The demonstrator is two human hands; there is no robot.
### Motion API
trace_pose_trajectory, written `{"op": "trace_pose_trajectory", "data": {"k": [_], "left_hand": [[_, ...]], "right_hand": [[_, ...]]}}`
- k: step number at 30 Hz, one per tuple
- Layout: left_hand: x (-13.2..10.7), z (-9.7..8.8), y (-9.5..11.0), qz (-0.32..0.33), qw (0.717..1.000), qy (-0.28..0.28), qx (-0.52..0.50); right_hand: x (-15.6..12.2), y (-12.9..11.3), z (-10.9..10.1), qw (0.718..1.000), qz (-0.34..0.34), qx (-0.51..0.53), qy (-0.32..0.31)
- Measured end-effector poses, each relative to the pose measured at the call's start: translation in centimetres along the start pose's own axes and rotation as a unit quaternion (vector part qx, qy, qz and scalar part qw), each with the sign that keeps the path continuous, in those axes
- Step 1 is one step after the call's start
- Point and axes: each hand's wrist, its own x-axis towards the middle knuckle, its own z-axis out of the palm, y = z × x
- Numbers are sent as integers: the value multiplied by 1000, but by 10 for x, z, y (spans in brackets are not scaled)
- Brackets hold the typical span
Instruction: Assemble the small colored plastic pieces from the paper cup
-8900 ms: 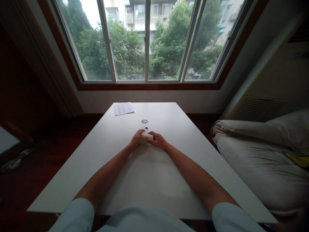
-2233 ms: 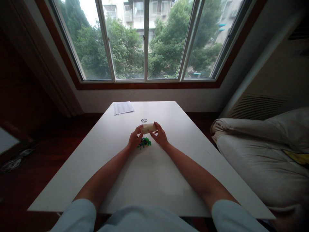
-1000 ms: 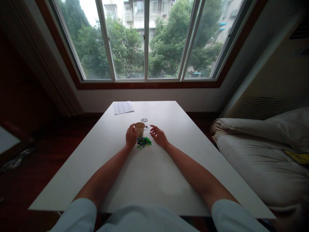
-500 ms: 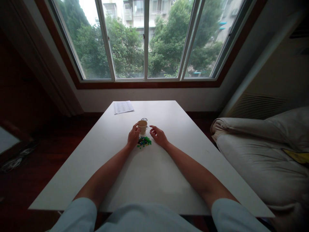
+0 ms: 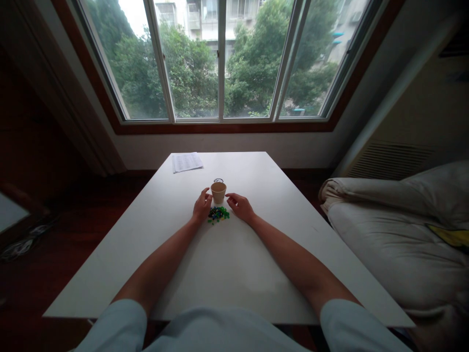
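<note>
A light brown paper cup (image 5: 219, 194) stands upright on the white table (image 5: 234, 264), between my two hands. My left hand (image 5: 202, 205) is just left of the cup, fingers apart and holding nothing. On the other side, my right hand (image 5: 240, 206) has its fingers stretched toward the cup's right wall; I cannot tell whether the fingertips touch it. In front of the cup lies a loose pile of small green and dark blue pieces (image 5: 219, 213), close to both hands. Behind the cup, a thin dark loop (image 5: 219, 180) is partly hidden by its rim.
Printed sheets of paper (image 5: 187, 162) lie at the table's far left corner. Past the far edge is a wall with a wide window (image 5: 220, 73). A padded pale sofa or bedding (image 5: 377, 234) is to the right, and coiled cables (image 5: 27, 243) are on the floor at left.
The cup has shifted slightly to the right, and my left hand has let go of it. My right hand has barely moved, and its fingers are now close to the cup.
</note>
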Motion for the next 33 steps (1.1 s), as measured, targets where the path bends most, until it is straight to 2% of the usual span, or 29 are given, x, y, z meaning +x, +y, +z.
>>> {"op": "trace_pose_trajectory", "data": {"k": [10, 14, 21, 28, 33], "left_hand": [[1, 3, -5, 5, 999, -19, 28], [5, 5, -13, 13, 993, -39, 111], [10, -4, -16, 91, 968, -117, 201], [10, -4, -20, 112, 967, -106, 205], [9, -2, -21, 111, 967, -104, 206]], "right_hand": [[1, 0, -1, 999, -15, -40, -14], [0, -2, -2, 994, -40, -63, -77], [-1, -10, -2, 974, -100, -145, -145], [0, -20, -2, 959, -123, -182, -178], [-1, -20, 1, 958, -123, -189, -177]]}}
